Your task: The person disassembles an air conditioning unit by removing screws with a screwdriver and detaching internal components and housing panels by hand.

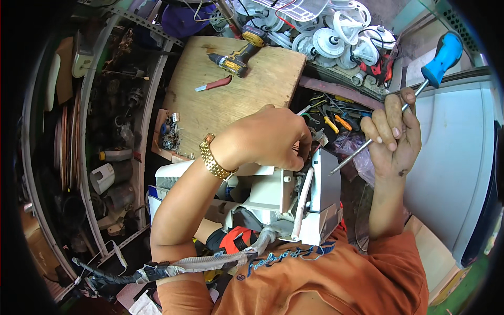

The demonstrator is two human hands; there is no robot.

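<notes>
White appliance housing point(283, 194) rests in the person's lap, against the orange shirt point(336, 278); a grey corrugated cable loom point(210, 261) trails from its lower edge toward lower left. Beyond it, a plywood board point(231, 84) serves as work surface, carrying a yellow cordless drill point(237, 56) and a red-handled knife point(214, 84). Cluttered workshop: metal shelving point(105, 131) at left, white fan-like motor parts point(336, 37) stacked at top, large pale appliance body point(451, 157) at right. Right hand point(394, 139) fingers closed around the shaft of a screwdriver point(415, 86); long axis diagonal, blue handle up-right, tip pointing down-left at the housing's upper right edge, just beside it. Left hand point(268, 136), gold watch point(214, 157) at wrist, fingers curled and pinching at the housing's top; what they pinch is hidden.
</notes>
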